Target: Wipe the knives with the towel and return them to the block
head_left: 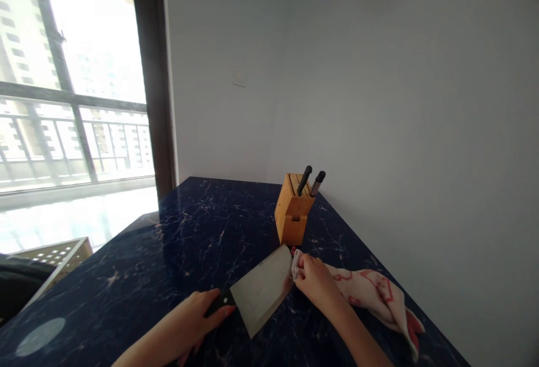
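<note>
Dark blue marble-pattern counter (185,243) runs along a white wall, window on the left, wooden knife block (293,210) with two handles sticking out near the wall. Left hand (197,316) has its fingers wrapped around the black handle of a cleaver (263,288), blade lying flat on the counter just in front of the block. Right hand (314,280) is bunched closed on a white-and-red cloth (374,294), pressing it against the blade's far edge.
</note>
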A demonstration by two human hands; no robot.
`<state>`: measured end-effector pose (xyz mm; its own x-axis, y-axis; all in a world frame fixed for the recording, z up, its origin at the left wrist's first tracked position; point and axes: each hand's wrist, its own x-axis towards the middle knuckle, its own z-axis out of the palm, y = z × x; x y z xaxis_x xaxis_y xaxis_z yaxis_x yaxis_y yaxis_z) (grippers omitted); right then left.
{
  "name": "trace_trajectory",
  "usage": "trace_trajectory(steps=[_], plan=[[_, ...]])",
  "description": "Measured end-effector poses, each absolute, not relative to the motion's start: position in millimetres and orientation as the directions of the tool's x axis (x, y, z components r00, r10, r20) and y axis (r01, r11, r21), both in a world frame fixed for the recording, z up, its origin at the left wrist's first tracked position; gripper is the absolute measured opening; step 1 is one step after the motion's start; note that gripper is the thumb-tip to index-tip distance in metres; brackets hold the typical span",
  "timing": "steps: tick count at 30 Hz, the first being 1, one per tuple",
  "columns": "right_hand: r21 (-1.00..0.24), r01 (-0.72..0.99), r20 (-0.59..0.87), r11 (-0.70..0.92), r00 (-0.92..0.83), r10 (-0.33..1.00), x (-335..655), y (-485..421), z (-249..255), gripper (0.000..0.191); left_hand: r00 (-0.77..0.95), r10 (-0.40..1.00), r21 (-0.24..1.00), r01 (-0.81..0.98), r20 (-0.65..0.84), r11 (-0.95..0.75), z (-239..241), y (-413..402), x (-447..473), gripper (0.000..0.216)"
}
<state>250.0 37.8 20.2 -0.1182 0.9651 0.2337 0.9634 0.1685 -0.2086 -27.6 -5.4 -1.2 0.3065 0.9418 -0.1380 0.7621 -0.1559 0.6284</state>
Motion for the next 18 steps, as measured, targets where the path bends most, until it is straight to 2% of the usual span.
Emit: trace_trajectory(steps=[2,5,8,10,13,18], plan=[[-0.221,0.956,0.218,0.191,-0.143,0.965,246.0,33.7,18.4,0.015,0.306,0.945,0.621,0.764,-0.112,-0.175,1.4,-6.6,-26.7,0.044],[-0.336,0.911,0.212,0.241,-0.176,0.961,238.1,34.7,11.6,0.014,0.300,0.950,0.608,0.771,-0.081,-0.192,4.5,-7.9,-25.6,0.042],[-0.448,0.853,0.279,0.268,-0.151,0.948,233.5,47.5,6.9,0.015,0.295,0.941,0.611,0.779,-0.166,-0.136,4.8,-8.1,-25.2,0.044],[-0.472,0.839,0.322,0.271,-0.122,0.939,232.3,56.6,7.2,0.014,0.291,0.934,0.608,0.787,-0.207,-0.110,4.2,-8.0,-24.9,0.044],[-0.481,0.831,0.345,0.279,-0.113,0.932,228.3,58.3,10.5,0.015,0.292,0.943,0.590,0.794,-0.159,-0.146,4.8,-8.0,-23.9,0.043],[-0.525,0.731,0.389,0.437,-0.250,0.887,208.3,32.9,13.8,0.021,0.301,0.947,0.571,0.800,-0.113,-0.186,10.8,-10.3,-21.4,0.040]])
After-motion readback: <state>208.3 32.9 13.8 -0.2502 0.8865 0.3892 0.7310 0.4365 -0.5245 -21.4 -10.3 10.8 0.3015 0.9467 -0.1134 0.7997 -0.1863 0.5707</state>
